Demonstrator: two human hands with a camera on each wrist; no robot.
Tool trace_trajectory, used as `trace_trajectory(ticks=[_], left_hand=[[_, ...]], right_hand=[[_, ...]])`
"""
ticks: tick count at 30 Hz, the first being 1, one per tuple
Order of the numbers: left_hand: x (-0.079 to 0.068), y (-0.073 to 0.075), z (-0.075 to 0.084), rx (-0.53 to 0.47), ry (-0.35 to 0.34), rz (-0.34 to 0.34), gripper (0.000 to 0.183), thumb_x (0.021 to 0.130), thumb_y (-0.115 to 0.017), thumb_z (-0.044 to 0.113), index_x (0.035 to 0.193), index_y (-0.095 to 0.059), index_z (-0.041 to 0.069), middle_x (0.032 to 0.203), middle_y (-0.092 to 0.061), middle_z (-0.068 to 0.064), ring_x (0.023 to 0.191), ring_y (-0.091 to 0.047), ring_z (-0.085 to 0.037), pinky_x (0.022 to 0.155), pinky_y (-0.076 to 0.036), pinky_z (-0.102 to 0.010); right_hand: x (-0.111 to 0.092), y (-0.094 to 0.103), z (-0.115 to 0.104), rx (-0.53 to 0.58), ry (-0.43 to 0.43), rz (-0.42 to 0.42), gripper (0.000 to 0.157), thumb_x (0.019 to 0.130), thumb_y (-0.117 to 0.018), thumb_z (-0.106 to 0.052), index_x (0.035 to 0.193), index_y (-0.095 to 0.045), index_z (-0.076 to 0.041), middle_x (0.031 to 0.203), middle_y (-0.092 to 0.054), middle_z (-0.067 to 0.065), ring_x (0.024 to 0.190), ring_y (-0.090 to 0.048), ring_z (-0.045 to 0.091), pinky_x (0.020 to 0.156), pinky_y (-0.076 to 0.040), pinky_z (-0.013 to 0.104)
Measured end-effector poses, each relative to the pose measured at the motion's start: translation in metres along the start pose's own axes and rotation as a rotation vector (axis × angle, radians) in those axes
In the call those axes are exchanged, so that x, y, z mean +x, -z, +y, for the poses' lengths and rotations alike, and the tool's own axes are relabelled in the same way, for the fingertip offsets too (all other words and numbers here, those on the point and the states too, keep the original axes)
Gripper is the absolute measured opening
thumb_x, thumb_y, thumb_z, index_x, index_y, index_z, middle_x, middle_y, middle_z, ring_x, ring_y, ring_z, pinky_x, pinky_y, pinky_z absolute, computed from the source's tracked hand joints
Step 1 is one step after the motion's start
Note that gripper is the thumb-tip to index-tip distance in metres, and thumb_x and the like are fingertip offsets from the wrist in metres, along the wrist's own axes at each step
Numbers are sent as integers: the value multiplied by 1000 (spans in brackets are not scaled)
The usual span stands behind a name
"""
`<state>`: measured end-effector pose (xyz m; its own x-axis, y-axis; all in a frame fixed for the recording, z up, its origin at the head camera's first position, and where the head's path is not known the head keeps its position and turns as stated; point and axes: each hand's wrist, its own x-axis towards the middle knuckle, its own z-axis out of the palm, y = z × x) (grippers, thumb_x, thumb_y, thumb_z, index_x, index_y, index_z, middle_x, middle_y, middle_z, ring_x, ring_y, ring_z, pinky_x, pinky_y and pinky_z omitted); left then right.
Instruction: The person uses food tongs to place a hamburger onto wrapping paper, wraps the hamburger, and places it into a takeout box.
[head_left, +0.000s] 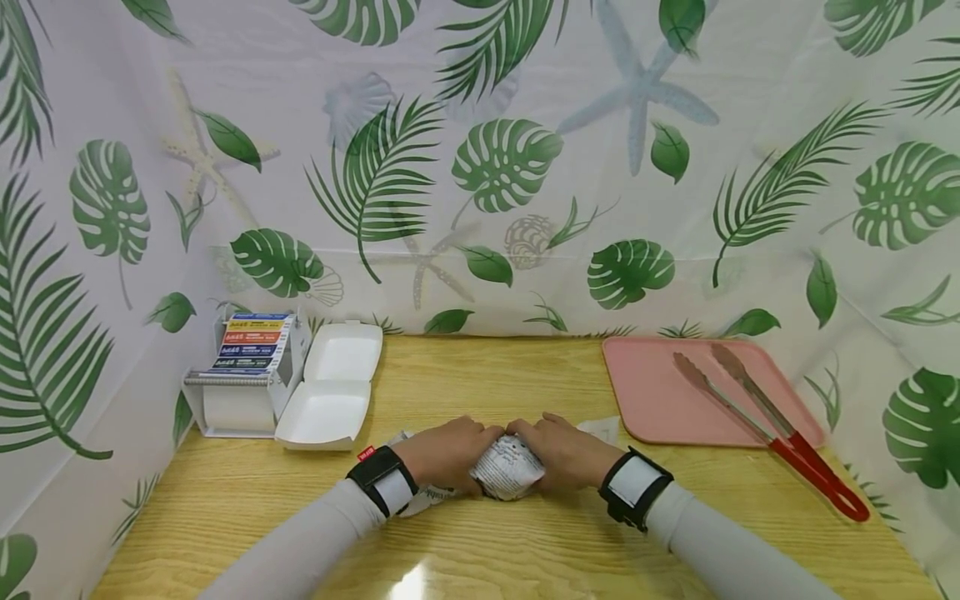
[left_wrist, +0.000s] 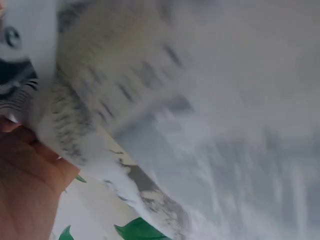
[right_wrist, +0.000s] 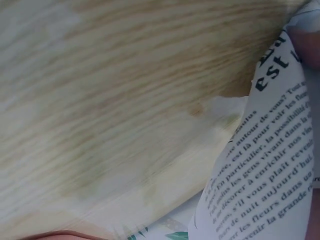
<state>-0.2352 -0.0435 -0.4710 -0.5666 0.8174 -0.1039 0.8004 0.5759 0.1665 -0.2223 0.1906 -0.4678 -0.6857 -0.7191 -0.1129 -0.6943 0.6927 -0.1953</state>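
A bundle wrapped in white printed paper (head_left: 508,468) sits at the front middle of the wooden table; what it contains is hidden. My left hand (head_left: 442,454) grips its left side with curled fingers, and loose paper sticks out around that wrist. On the opposite side my right hand (head_left: 572,450) holds the bundle, thumb near the other thumb at its top. In the left wrist view the printed paper (left_wrist: 125,75) fills most of the picture, blurred, with the left hand (left_wrist: 25,185) pinching its edge. A folded flap of paper (right_wrist: 270,165) with printed text hangs in the right wrist view.
At the left stands a label dispenser (head_left: 251,371) with colourful boxes or labels. Beside it lies an open white clamshell box (head_left: 330,408). On the right, red-handled tongs (head_left: 780,442) lie across a pink tray (head_left: 645,392). A leaf-patterned sheet (head_left: 510,275) hangs behind the table.
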Motion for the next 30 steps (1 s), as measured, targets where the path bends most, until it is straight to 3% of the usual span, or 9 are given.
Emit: trace_trajectory(ticks=[3,9,14,22,26,30], left_hand=[[-3,-4,-3,-11,-24,33,96,74,-90,46,149,-40,10,123,-63,-4,114,-60,-18,109,-41,-39],[-6,-5,-2,43,-88,68,95,77,-87,48,153,-38,22,121,-66,0,111,-62,-18,107,-43,-47],[-6,-3,0,47,-68,45,91,78,-87,47,153,-39,29,124,-65,1,117,-59,-21,112,-38,-53],[-5,-4,0,59,-47,23,89,77,-87,47,152,-40,34,124,-65,1,118,-58,-22,112,-36,-55],[-2,-4,0,81,-53,23,89,78,-87,48,152,-39,37,123,-66,1,118,-59,-22,112,-36,-56],[-1,-4,1,82,-50,13,89,78,-87,48,152,-38,38,122,-66,1,119,-59,-22,113,-34,-56]], right_hand=[[-1,0,0,9,-7,-10,80,79,-89,-24,142,-43,-4,120,-69,10,113,-65,27,115,-31,55],[-5,0,2,22,-30,-14,84,79,-90,-27,145,-42,-7,125,-66,8,119,-59,32,116,-27,59],[-7,1,1,56,-24,6,83,77,-91,-23,143,-44,-6,122,-67,9,117,-59,34,115,-27,61],[-7,2,1,17,-10,0,85,78,-90,-27,145,-43,-6,120,-67,9,115,-61,33,115,-28,60],[-15,8,7,20,-67,-53,100,79,-89,-33,157,-32,-6,133,-63,13,125,-56,37,115,-23,64],[-32,16,24,61,-192,-135,108,76,-89,-35,161,-28,-9,144,-55,18,132,-49,43,115,-21,65]])
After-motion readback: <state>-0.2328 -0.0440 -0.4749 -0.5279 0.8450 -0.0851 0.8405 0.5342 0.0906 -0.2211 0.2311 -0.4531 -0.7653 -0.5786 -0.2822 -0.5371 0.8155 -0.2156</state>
